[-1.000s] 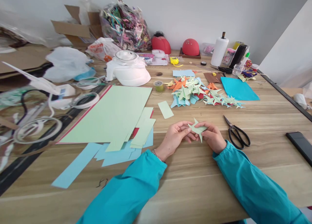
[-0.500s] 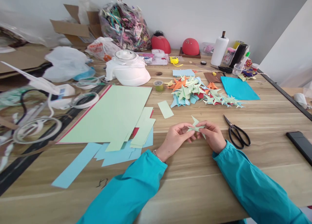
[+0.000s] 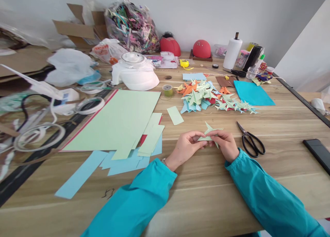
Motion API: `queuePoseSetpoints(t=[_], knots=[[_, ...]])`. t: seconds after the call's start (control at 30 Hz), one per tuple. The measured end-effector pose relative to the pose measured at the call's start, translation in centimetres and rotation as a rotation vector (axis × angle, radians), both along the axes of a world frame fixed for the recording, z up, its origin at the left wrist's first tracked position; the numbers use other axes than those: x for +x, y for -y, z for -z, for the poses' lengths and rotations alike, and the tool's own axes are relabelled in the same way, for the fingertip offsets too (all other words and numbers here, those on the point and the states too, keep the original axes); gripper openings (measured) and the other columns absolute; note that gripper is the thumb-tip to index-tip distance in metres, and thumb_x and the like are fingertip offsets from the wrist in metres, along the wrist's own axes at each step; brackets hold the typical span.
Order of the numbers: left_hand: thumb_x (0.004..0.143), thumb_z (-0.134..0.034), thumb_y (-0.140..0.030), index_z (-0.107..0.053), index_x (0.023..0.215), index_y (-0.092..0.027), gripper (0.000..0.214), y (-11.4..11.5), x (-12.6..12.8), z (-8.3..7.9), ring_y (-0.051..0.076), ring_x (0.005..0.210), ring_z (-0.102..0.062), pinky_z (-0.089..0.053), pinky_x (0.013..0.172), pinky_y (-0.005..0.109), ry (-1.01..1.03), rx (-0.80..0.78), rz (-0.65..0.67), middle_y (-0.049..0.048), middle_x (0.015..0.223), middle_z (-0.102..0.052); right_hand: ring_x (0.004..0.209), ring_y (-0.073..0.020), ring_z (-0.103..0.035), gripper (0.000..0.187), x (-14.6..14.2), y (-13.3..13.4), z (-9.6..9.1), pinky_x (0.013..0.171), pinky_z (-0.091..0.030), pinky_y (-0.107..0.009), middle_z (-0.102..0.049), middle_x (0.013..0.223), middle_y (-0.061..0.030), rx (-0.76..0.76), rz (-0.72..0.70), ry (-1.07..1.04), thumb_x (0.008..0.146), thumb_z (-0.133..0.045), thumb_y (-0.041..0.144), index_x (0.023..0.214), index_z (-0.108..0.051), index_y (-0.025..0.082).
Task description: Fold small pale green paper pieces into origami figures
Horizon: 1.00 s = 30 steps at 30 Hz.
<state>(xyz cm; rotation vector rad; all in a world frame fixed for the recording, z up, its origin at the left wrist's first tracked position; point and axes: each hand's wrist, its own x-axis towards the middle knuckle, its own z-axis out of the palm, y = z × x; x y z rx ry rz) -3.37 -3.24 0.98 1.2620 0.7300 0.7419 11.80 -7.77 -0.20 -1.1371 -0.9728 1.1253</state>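
A pale green paper star [image 3: 210,129] is pinched between my two hands, just above the wooden table. My left hand [image 3: 187,144] is closed on its left side, thumb and fingertips together. On the star's right side, my right hand [image 3: 224,143] grips it near the middle, hiding part of the paper. Beyond the hands lies a heap of folded paper stars [image 3: 198,96] in green, orange, blue and red. A small green paper rectangle [image 3: 175,115] rests to the left of that heap. Black-handled scissors [image 3: 249,140] lie right of my right hand.
Left of my hands are a large green sheet [image 3: 121,120] and blue paper strips [image 3: 81,175]. A thread spool [image 3: 167,90] stands behind. Turquoise paper [image 3: 254,93] lies at the far right, a black phone [image 3: 318,155] by the right edge. Tape rolls [image 3: 90,106] and bags crowd the left.
The star has turned slightly between my fingers, and one point now shows over my right fingers. My right fingers have shifted on the paper; the other things stay put.
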Motion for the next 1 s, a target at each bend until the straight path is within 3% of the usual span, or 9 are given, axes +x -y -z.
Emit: queuePoseSetpoints(t=[0.27, 0.6, 1.0], knots=[[0.069, -0.071, -0.029, -0.067, 0.08, -0.012, 0.021, 0.02, -0.06, -0.36, 0.018, 0.068, -0.066, -0.053, 0.062, 0.028, -0.026, 0.026, -0.006, 0.007, 0.074, -0.07, 0.052, -0.0131, -0.06, 0.013, 0.24, -0.13, 0.07, 0.053, -0.048, -0.027, -0.068, 0.059, -0.0001, -0.005, -0.053, -0.001, 0.067, -0.071, 0.028, 0.076, -0.071, 0.019], [0.072, -0.068, -0.03, -0.066, 0.073, -0.013, 0.018, -0.07, -0.1, -0.38, 0.017, 0.068, -0.065, -0.054, 0.061, 0.027, -0.026, 0.07, 0.041, 0.007, 0.074, -0.069, 0.049, -0.0126, -0.06, 0.014, 0.3, -0.2, 0.01, 0.051, -0.05, -0.026, -0.067, 0.056, -0.0001, -0.019, -0.012, -0.013, 0.061, -0.075, 0.026, 0.07, -0.071, 0.017], [0.071, -0.069, -0.032, -0.062, 0.074, -0.012, 0.021, -0.41, -0.06, 0.15, 0.016, 0.068, -0.065, -0.053, 0.068, 0.03, -0.039, 0.013, 0.021, 0.0058, 0.071, -0.069, 0.057, -0.0144, -0.063, 0.016, 0.06, -0.06, 0.24, 0.055, -0.051, -0.028, -0.07, 0.065, -0.003, 0.076, -0.032, 0.135, 0.067, -0.073, 0.032, 0.074, -0.071, 0.018]])
